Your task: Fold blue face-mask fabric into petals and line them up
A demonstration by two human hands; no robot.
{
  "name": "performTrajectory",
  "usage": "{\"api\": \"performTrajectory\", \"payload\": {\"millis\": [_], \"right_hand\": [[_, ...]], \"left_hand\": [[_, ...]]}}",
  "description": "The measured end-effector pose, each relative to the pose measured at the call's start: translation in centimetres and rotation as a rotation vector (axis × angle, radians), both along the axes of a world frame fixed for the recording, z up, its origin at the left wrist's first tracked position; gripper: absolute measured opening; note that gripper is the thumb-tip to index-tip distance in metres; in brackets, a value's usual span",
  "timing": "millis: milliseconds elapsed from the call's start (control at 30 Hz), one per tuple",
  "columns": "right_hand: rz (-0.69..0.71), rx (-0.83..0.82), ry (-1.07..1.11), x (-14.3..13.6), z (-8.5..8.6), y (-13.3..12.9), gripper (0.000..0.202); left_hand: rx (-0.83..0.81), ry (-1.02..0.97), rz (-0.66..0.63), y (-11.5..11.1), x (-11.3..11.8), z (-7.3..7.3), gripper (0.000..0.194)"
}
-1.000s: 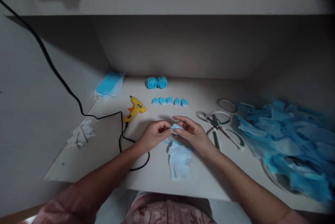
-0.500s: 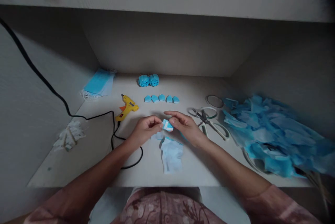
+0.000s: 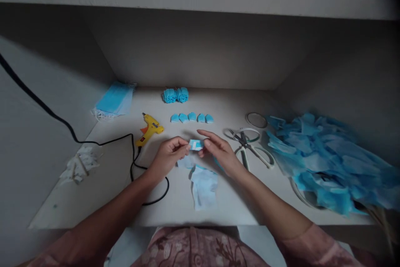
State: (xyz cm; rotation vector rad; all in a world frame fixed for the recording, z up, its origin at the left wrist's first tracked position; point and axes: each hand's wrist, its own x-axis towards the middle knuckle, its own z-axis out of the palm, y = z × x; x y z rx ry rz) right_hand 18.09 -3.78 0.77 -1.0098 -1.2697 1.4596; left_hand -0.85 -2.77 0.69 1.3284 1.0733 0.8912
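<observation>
A small folded blue and white piece [image 3: 196, 145] is held up between my two hands over the middle of the table. My left hand [image 3: 170, 153] pinches its left end between thumb and fingers. At its right end, my right hand [image 3: 218, 149] grips with the thumb and lower fingers, the index finger stretched out above. Below the hands lies a pale cloth-like sheet [image 3: 204, 188], with another pale scrap [image 3: 185, 162] beside it. Beyond the hands, several small blue folded pieces [image 3: 191, 116] form a row, and two blue rolled rosettes [image 3: 176, 95] stand behind them.
A yellow glue gun [image 3: 150, 129] with a black cord [image 3: 167, 188] lies left. Further left are blue masks [image 3: 115, 98] and white scraps [image 3: 81, 163]. Scissors [image 3: 246, 145] and a thin ring [image 3: 256, 120] lie right, beside a large blue heap [image 3: 325, 158].
The folded piece has been tilted flatter between my fingers, and my hands have shifted slightly left. The camera view has shifted a little. Both hands still hold the piece.
</observation>
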Motion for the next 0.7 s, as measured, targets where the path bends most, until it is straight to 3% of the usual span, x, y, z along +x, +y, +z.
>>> {"api": "performTrajectory", "payload": {"millis": [233, 400, 567, 700], "right_hand": [[-0.039, 0.058, -0.025, -0.5, -0.3, -0.2, 0.045], [-0.021, 0.081, -0.038, -0.6, -0.5, -0.1, 0.047], [-0.037, 0.095, -0.074, -0.4, 0.0, -0.2, 0.047], [-0.072, 0.114, -0.049, 0.1, 0.2, 0.1, 0.045]], "left_hand": [[-0.006, -0.036, -0.054, 0.2, -0.3, 0.6, 0.031], [0.021, 0.130, -0.152, 0.3, -0.3, 1.7, 0.024], [0.105, 0.259, -0.154, 0.8, 0.1, 2.3, 0.027], [0.093, 0.202, -0.147, 1.7, 0.5, 2.3, 0.026]]}}
